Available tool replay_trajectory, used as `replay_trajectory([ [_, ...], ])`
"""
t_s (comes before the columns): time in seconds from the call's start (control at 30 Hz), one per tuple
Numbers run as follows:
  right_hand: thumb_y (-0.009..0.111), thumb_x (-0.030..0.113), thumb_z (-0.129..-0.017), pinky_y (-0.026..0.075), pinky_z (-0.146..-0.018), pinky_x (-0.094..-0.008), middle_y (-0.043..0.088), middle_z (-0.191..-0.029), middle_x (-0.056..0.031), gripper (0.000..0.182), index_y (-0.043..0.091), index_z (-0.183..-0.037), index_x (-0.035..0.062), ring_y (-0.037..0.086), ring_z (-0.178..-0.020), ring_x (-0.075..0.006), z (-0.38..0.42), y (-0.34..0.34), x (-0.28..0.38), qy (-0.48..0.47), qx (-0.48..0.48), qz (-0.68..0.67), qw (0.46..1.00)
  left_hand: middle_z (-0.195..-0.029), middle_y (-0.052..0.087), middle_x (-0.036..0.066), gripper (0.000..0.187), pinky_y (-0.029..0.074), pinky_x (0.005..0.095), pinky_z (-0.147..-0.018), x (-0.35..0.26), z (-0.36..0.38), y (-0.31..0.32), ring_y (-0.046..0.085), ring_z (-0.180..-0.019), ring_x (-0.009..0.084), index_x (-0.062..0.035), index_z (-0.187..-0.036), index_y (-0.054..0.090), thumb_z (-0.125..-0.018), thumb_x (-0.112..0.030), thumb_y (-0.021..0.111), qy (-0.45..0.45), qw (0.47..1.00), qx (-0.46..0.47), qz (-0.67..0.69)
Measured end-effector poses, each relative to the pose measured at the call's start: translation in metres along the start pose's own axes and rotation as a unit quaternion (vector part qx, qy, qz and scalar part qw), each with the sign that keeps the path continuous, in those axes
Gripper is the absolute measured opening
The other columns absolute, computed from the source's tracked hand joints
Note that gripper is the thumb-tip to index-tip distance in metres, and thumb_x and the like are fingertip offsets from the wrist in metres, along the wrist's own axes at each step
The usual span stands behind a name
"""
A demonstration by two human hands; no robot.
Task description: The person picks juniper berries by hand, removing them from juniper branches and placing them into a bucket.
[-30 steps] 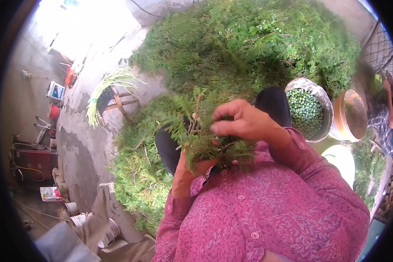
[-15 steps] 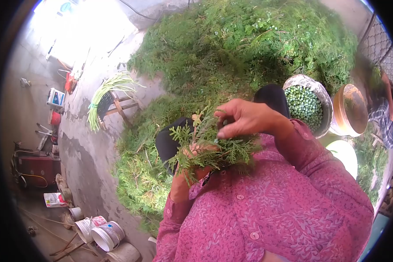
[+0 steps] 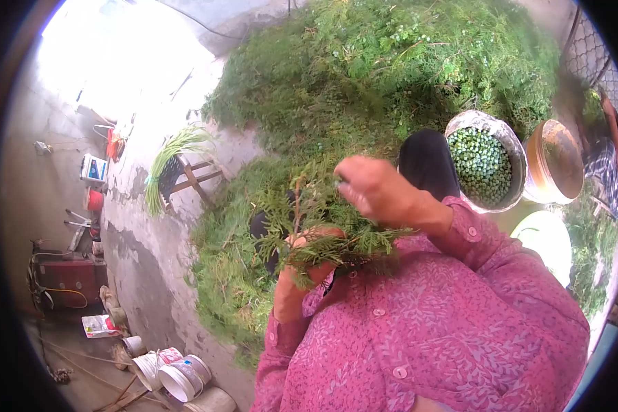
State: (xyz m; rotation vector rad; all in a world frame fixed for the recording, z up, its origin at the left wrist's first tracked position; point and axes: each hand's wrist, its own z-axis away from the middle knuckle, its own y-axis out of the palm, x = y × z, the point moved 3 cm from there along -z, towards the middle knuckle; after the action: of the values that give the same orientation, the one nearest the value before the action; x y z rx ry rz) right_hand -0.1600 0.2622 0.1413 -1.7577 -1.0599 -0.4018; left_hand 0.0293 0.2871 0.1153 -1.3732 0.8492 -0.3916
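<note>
My left hand [image 3: 313, 272] is closed around a leafy evergreen sprig [image 3: 302, 226], cypress-like with flat green fronds, in front of the pink shirt. Fronds cover most of its fingers. Just above and to the right, my right hand [image 3: 376, 189] has its fingers curled together, apart from the main stem. A small green bit that looks like a cone shows at its fingertips, partly blurred. To the right stands a bucket [image 3: 516, 196] with a whitish, crusted rim, holding many small green cones [image 3: 481, 165].
A large heap of cut evergreen branches [image 3: 391, 75] spreads in front and around my knees. Beside the cone bucket is a second, tan bucket [image 3: 537, 165]. A stool [image 3: 196, 175] bears long green stalks [image 3: 165, 172]. White buckets [image 3: 178, 378] lie lower left. Another person's arm [image 3: 614, 137] shows far right.
My right hand has drawn its fingers together and turned slightly, lifting from the sprig. The left hand still holds the sprig. The whole view has shifted slightly.
</note>
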Motion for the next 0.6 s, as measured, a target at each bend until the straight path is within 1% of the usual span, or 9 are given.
replay_trajectory([
  [0.07,0.059,0.011,-0.078,0.046,-0.063,-0.0373,0.056,-0.081,-0.0164,0.014,0.055,-0.086,0.0008,0.056,-0.070,-0.0316,-0.004,-0.031,-0.003,0.009,-0.086,0.004,0.996,-0.085,0.063,0.008,0.032,0.047,0.0324,-0.073,-0.005,-0.006,-0.016,0.060,-0.080,0.0220,-0.0089,-0.091,0.063,-0.061,-0.016,0.074,-0.041,0.950,-0.101,0.292],
  [0.17,0.060,0.008,-0.079,0.046,-0.058,-0.0284,0.058,-0.079,-0.0106,0.011,0.057,-0.088,0.0010,0.056,-0.065,-0.0169,0.005,-0.083,-0.020,0.071,-0.275,-0.030,0.958,-0.086,0.063,0.009,0.032,0.046,0.0321,-0.075,-0.007,-0.009,-0.026,0.060,-0.083,0.0216,-0.0076,-0.092,0.063,-0.062,-0.015,0.074,-0.071,0.968,-0.130,0.204],
  [0.2,0.061,0.004,-0.079,0.045,-0.057,-0.0238,0.059,-0.079,-0.0055,0.011,0.058,-0.089,0.0022,0.054,-0.065,-0.0104,0.013,-0.098,-0.031,0.112,-0.317,-0.087,0.938,-0.088,0.062,0.008,0.031,0.045,0.0320,-0.077,-0.002,-0.005,-0.017,0.059,-0.085,0.0200,-0.0059,-0.092,0.063,-0.063,-0.010,0.074,-0.188,0.871,-0.170,0.420],
  [0.27,0.060,0.000,-0.077,0.048,-0.061,-0.0235,0.059,-0.089,-0.0072,0.020,0.060,-0.096,0.0040,0.057,-0.071,-0.0104,0.034,-0.129,-0.055,0.111,-0.363,0.092,0.921,-0.089,0.061,0.007,0.031,0.045,0.0317,-0.078,-0.004,-0.012,-0.021,0.058,-0.086,0.0189,-0.0048,-0.093,0.061,-0.065,-0.007,0.073,-0.161,0.884,-0.204,0.388],
  [0.3,0.064,0.005,-0.073,0.050,-0.068,-0.0276,0.057,-0.098,-0.0108,0.028,0.059,-0.101,0.0051,0.060,-0.076,-0.0175,0.041,-0.140,-0.063,0.218,-0.313,0.123,0.916,-0.091,0.061,0.006,0.030,0.045,0.0313,-0.078,-0.006,-0.015,-0.024,0.057,-0.086,0.0178,-0.0036,-0.095,0.060,-0.067,-0.004,0.072,-0.137,0.895,-0.235,0.354],
  [0.37,0.066,0.012,-0.069,0.049,-0.073,-0.0322,0.054,-0.108,-0.0143,0.035,0.059,-0.103,0.0053,0.061,-0.079,-0.0258,0.071,-0.147,-0.101,0.165,-0.241,0.437,0.851,-0.093,0.060,0.005,0.033,0.045,0.0293,-0.078,-0.007,-0.017,-0.020,0.056,-0.086,0.0146,-0.0013,-0.100,0.057,-0.070,0.000,0.070,-0.107,0.882,-0.251,0.385],
  [0.43,0.066,0.017,-0.067,0.048,-0.077,-0.0359,0.057,-0.104,-0.0170,0.039,0.059,-0.103,0.0044,0.060,-0.081,-0.0318,0.090,-0.144,-0.121,0.265,-0.170,0.329,0.890,-0.094,0.060,0.005,0.036,0.046,0.0278,-0.078,0.001,-0.021,-0.005,0.056,-0.086,0.0138,-0.0002,-0.103,0.054,-0.070,0.002,0.069,-0.167,0.824,-0.240,0.485],
  [0.53,0.067,0.014,-0.070,0.048,-0.071,-0.0270,0.063,-0.083,-0.0084,0.035,0.058,-0.101,0.0002,0.060,-0.080,-0.0151,0.081,-0.104,-0.098,0.378,-0.096,-0.112,0.914,-0.096,0.060,0.006,0.037,0.046,0.0276,-0.077,-0.002,-0.027,-0.005,0.057,-0.087,0.0137,-0.0002,-0.104,0.053,-0.071,0.003,0.069,-0.171,0.810,-0.240,0.507],
  [0.6,0.068,0.009,-0.070,0.048,-0.076,-0.0267,0.060,-0.100,-0.0120,0.046,0.053,-0.112,-0.0008,0.059,-0.088,-0.0153,0.064,-0.067,-0.068,0.338,0.000,-0.287,0.896,-0.097,0.060,0.006,0.037,0.046,0.0279,-0.078,-0.005,-0.035,-0.010,0.057,-0.088,0.0140,-0.0002,-0.105,0.054,-0.071,0.002,0.068,-0.170,0.791,-0.243,0.536],
])
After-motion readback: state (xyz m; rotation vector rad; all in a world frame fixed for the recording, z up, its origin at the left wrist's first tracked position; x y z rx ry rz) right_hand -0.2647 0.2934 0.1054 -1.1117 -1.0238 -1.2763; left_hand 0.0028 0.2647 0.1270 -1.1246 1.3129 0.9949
